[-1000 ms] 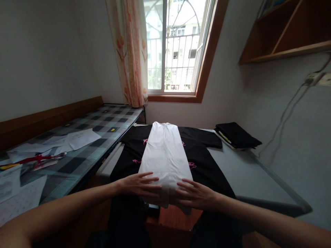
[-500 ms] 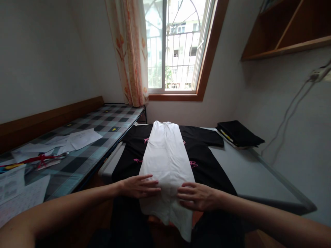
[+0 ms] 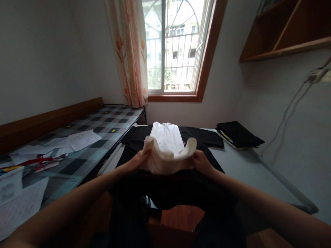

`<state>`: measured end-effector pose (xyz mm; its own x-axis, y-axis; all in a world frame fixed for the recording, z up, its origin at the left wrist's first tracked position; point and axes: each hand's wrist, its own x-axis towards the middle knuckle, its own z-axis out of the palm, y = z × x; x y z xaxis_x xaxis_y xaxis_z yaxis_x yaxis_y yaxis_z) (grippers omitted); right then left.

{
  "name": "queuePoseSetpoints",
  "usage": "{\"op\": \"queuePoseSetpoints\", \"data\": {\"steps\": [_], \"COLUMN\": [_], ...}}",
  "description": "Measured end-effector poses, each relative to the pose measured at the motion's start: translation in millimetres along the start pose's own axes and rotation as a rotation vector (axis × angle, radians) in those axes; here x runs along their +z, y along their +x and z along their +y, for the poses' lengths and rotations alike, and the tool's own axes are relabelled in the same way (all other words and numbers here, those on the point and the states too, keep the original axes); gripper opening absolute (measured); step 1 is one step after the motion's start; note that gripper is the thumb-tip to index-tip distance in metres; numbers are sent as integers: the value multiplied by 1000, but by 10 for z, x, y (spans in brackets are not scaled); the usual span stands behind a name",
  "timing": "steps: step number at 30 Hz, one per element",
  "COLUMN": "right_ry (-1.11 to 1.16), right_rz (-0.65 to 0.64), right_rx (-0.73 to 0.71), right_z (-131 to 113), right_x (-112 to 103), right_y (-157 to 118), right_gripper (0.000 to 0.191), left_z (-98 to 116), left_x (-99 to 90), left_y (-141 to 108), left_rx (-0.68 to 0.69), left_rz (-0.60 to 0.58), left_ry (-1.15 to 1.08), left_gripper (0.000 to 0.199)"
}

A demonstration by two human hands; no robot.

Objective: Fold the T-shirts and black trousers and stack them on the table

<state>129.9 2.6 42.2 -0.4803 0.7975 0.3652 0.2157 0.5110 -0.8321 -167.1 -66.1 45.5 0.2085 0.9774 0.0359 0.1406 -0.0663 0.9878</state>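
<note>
The left hand [image 3: 137, 161] and right hand [image 3: 203, 163] are grasping a white cloth [image 3: 168, 166], its raised near end sagging between the fingers; beyond them, its far end is lying on a black shirt [image 3: 201, 136].

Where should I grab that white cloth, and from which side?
The white cloth is probably best held at both sides of its near end, from left and right: that end is raised, dipping between the left hand and right hand; the far part lies on the black shirt.
</note>
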Motion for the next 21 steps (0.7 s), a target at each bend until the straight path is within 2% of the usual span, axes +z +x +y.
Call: {"op": "queuePoseSetpoints", "data": {"steps": [1, 3, 5, 7, 10, 14, 18, 21], "right_ry": [83, 253, 304, 268, 230, 193, 158, 84], "right_rz": [71, 144, 144, 113, 69, 62, -30, -97], "right_rx": [125, 364, 611, 752, 774, 739, 669, 592], "right_z": [52, 191, 338, 451, 520, 498, 468, 470], "right_x": [-2, 1, 6, 5, -13, -33, -15, -3], "right_y": [125, 300, 361, 341, 281, 253, 196, 105], "right_gripper": [45, 36, 22, 12, 19, 52, 80, 85], "left_z": [24, -18, -158, -332, -515, -537, -496, -487], "left_x": [-48, -160, -272, -361, -426, -382, -302, -301], "left_y": [169, 490, 729, 853, 856, 707, 547, 449], "left_rx": [-34, -125, -291, -431, -459, -393, -322, -280], "left_rz": [57, 70, 77, 109, 143, 175, 22, -94], "left_ry": [-105, -298, -383, -366, -315, -279, -348, -378], "left_gripper": [58, 53, 45, 39, 40, 68, 86, 86]}}
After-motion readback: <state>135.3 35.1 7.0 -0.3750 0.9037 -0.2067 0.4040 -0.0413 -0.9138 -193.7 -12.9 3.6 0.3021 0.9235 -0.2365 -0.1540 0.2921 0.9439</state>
